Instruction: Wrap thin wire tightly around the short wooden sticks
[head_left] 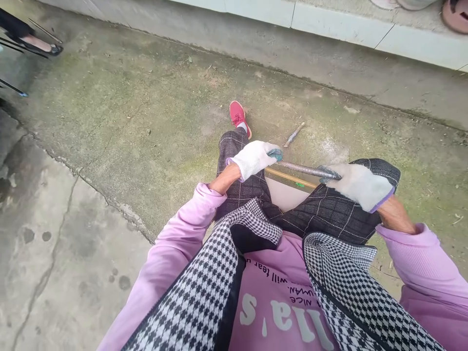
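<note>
I sit with my knees apart, and both my hands wear white work gloves with blue-green fingertips. My left hand is closed round the left end of a thin grey-brown rod, near my left knee. The rod's right end is in my right hand, whose fingers curl round it above my right thigh. The rod lies nearly level between the two hands, its right part shiny and dark grey. Past it, a short stick with a greyish, wrapped-looking middle lies on the ground. Below the rod, a yellow-brown strip edges a pale surface between my legs.
The ground is mossy concrete, with a cracked seam at left. A low step with a white tiled edge runs across the top. Another person's foot and thin black legs of furniture show at upper left.
</note>
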`<state>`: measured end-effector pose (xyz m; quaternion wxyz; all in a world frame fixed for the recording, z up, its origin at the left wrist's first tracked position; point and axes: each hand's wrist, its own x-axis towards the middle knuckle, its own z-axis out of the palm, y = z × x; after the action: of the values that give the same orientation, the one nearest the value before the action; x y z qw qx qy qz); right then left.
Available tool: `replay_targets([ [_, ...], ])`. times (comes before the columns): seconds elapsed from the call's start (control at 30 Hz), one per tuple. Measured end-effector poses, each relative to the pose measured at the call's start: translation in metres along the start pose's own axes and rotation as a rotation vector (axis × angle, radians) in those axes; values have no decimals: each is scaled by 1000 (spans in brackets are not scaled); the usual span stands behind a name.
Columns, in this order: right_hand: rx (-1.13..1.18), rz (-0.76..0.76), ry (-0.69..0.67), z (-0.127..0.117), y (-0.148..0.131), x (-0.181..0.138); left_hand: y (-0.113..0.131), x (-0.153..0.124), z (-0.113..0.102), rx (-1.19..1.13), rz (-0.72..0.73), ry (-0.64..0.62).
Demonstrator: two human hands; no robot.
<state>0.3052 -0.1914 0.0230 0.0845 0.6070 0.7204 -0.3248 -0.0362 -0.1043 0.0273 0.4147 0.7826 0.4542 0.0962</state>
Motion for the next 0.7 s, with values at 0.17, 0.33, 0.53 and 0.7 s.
replay_targets([
  [0.17,150,-139,24,2,1,-5,1,6,9,-383,-62,1],
  [0.33,298,-135,94,9,-4,-7,9,8,12,-691,-227,-33],
  [0.53,567,-168,-156,14,-16,-3,15,0,9,-737,-299,-65],
  [0.7,957,-128,-352,10,-38,-12,6,-3,6,-975,-229,-286],
])
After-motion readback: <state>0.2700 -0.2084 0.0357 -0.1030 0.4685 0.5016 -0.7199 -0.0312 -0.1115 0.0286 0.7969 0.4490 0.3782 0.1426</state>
